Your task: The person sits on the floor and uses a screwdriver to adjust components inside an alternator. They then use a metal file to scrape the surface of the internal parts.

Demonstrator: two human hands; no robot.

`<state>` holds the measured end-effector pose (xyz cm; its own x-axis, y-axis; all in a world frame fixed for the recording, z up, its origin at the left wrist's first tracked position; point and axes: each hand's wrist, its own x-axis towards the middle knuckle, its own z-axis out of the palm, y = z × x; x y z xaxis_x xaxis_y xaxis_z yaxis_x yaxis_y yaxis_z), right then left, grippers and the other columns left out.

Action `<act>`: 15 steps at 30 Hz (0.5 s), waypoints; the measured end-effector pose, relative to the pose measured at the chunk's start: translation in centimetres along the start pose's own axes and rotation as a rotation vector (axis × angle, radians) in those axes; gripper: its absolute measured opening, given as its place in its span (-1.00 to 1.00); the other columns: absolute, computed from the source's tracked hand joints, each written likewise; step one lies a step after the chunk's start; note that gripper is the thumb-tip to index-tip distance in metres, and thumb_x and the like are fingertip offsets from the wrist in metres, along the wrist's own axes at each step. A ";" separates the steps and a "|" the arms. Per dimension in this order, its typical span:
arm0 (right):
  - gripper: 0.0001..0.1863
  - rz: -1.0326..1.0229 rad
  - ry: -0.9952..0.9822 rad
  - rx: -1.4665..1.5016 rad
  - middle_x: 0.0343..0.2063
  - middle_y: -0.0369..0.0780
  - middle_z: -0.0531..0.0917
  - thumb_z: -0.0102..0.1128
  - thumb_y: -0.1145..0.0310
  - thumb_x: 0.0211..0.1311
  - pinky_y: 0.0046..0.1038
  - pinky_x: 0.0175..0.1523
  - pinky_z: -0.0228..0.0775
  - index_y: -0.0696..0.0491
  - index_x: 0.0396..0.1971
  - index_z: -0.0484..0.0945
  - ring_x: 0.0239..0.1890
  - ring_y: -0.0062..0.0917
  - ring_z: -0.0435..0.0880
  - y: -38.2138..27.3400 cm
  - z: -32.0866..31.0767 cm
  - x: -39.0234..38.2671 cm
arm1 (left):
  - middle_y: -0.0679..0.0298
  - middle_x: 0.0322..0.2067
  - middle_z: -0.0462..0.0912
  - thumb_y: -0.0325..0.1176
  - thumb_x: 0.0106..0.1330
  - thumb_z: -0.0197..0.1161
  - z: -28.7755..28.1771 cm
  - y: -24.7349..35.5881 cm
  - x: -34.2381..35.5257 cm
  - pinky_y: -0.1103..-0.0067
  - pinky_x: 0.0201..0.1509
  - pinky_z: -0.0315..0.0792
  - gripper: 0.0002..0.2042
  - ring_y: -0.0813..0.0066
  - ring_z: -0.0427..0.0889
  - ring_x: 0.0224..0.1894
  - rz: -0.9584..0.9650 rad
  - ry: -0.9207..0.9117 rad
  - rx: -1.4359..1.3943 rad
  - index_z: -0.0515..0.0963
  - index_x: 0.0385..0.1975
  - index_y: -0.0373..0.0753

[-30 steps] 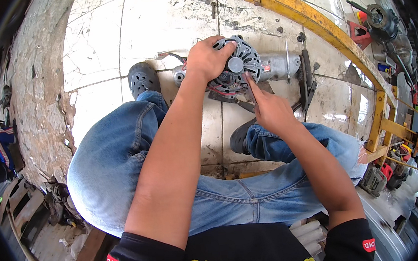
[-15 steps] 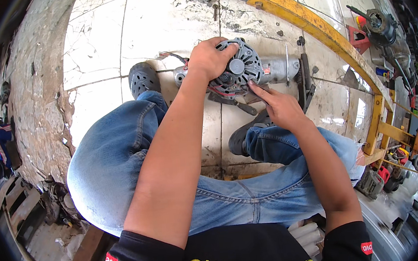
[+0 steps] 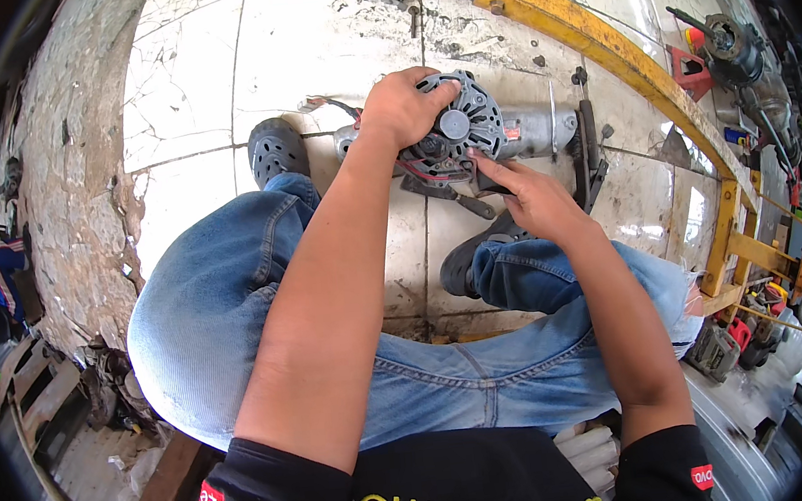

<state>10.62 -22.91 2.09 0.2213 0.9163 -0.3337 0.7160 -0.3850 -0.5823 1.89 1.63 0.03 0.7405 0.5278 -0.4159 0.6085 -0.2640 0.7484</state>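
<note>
A grey alternator [image 3: 477, 118], round with a slotted end housing and a hub in its middle, is tilted up between my hands. My left hand [image 3: 400, 109] is closed around its upper left side, the thumb lying over the rim. With its index finger stretched out, my right hand [image 3: 538, 198] touches the lower edge of the housing. The other fingers of that hand are partly hidden. Reddish wiring shows at the alternator's lower left. Behind it a grey metal cylinder [image 3: 539, 131] lies on the floor. Just below rests a flat dark tool [image 3: 459, 203] with a handle.
A yellow metal frame [image 3: 592, 38] arches over the far right of the tiled floor [image 3: 308, 58]. Dark rods [image 3: 588, 139] lie beside the cylinder. Machine parts [image 3: 732, 50] and a red stand [image 3: 689, 74] are at the right. My shoes [image 3: 278, 151] flank the work.
My right index finger has slid slightly left and up along the alternator's lower edge. The left hand keeps its hold.
</note>
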 end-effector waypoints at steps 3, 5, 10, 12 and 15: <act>-0.08 0.002 -0.076 0.065 -0.07 -0.10 0.65 0.12 0.61 0.24 -0.18 0.02 0.52 -0.51 0.52 0.14 -0.14 -0.06 0.65 0.8 -0.8 -1.1 | -0.02 0.05 0.71 0.22 0.22 0.27 0.3 -0.3 0.1 0.35 0.28 0.49 -0.37 0.06 0.67 0.12 -0.021 0.001 -0.021 0.67 0.12 -0.14; -0.12 0.023 -0.136 0.137 -0.04 -0.10 0.67 0.09 0.59 0.30 -0.24 0.02 0.53 -0.49 0.53 0.12 -0.16 -0.13 0.67 1.5 -2.5 -2.2 | -0.01 0.05 0.71 0.22 0.22 0.27 0.0 -0.2 -0.1 0.36 0.28 0.49 -0.38 0.07 0.67 0.12 -0.029 0.006 0.000 0.67 0.12 -0.12; -0.27 0.380 -0.117 0.559 -0.10 -0.20 0.70 0.01 0.47 0.47 -0.43 -0.11 0.53 -0.32 0.56 0.11 -0.33 -0.51 0.65 0.9 -7.1 -3.0 | 0.01 0.04 0.72 0.21 0.20 0.29 0.1 -0.1 0.1 0.36 0.27 0.49 -0.39 0.08 0.68 0.11 -0.012 0.011 0.015 0.68 0.11 -0.10; -0.33 0.436 -0.007 0.651 -0.14 -0.24 0.70 0.03 0.42 0.50 -0.50 -0.17 0.49 -0.22 0.55 0.13 -0.37 -0.60 0.60 -0.3 -6.8 -2.4 | 0.02 0.04 0.72 0.22 0.20 0.29 0.0 -0.1 -0.1 0.36 0.26 0.50 -0.39 0.09 0.68 0.11 -0.014 0.002 -0.016 0.68 0.11 -0.11; -0.44 0.428 0.075 0.782 -0.22 -0.30 0.65 0.07 0.27 0.55 -0.56 -0.27 0.43 -0.06 0.47 0.23 -0.39 -0.66 0.54 -1.7 -5.5 -1.4 | 0.01 0.03 0.73 0.22 0.20 0.30 -0.1 -0.2 -0.1 0.37 0.26 0.50 -0.38 0.10 0.69 0.10 -0.031 0.006 -0.017 0.68 0.10 -0.11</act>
<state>12.70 -22.89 7.61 0.4282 0.6712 -0.6051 -0.0883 -0.6353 -0.7672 1.70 1.68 -0.04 0.7195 0.5402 -0.4365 0.6266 -0.2336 0.7435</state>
